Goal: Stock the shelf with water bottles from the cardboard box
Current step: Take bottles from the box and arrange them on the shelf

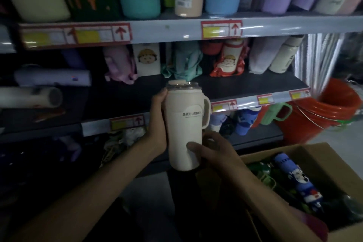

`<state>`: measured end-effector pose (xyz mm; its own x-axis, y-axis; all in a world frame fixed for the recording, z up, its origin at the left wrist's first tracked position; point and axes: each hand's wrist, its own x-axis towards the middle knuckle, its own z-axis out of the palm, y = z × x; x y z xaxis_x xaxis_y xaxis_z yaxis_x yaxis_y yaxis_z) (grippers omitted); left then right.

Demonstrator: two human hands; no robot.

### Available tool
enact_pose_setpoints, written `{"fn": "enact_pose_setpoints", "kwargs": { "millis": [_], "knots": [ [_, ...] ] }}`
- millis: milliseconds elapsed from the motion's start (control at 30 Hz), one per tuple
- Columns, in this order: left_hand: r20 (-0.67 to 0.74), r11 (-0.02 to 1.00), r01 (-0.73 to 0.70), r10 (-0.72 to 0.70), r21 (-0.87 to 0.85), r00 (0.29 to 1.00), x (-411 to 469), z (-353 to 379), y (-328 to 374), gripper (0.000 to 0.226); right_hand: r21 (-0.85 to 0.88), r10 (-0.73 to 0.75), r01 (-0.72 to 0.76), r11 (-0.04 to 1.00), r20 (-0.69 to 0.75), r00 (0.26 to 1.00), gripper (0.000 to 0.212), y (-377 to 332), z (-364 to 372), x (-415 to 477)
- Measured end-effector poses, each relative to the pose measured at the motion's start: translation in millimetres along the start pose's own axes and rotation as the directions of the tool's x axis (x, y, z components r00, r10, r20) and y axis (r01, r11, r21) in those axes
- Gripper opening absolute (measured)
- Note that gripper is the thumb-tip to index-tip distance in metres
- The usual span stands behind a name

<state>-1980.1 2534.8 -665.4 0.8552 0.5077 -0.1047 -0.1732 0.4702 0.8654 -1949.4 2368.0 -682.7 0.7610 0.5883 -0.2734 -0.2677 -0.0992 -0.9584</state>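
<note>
Hands (left (157, 122), right (214, 149)) gripping cream bottle (185, 124), upright, before shelf (245, 86)

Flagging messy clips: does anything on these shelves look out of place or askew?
Yes. At the left of the middle shelf, two bottles lie on their sides, a lilac bottle and a white bottle in front of it, while the others on that shelf stand upright or lean. The cream tumbler is held upright in both hands.

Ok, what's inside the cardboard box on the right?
The cardboard box is open. A blue cartoon-print bottle lies on top, with dark green bottles beside it. What sits lower down is hidden by these and the right arm.
</note>
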Motion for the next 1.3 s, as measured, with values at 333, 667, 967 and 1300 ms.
{"fn": "enact_pose_setpoints", "kwargs": {
  "millis": [333, 667, 967, 1300],
  "knots": [
    [-0.003, 0.969, -0.243, 0.243, 0.042, 0.97, -0.2, -58.2, 44.9, 0.034, -0.281, -0.223, 0.251, 0.926, 0.128, 0.966, 0.057, -2.2, 90.1, 31.9],
    [-0.093, 0.856, -0.291, 0.361, 0.427, 0.928, 4.6, -136.4, 77.6, 0.019, -0.231, -0.34, 0.345, 0.91, 0.063, 0.938, 0.053, -4.0, 171.1, 93.8],
    [-0.099, 0.724, -0.26, 0.412, 0.639, 0.906, 43.4, -181.5, 85.4, 0.039, -0.246, -0.444, 0.417, 0.875, -0.063, 0.894, 0.058, -7.5, 207.4, 169.5],
    [-0.232, 0.781, -0.269, 0.462, 0.564, 0.856, 93.2, -198.3, 81.6, 0.046, -0.28, -0.457, 0.425, 0.861, -0.059, 0.888, 0.07, -3.4, 235.2, 231.3]
  ]
}}
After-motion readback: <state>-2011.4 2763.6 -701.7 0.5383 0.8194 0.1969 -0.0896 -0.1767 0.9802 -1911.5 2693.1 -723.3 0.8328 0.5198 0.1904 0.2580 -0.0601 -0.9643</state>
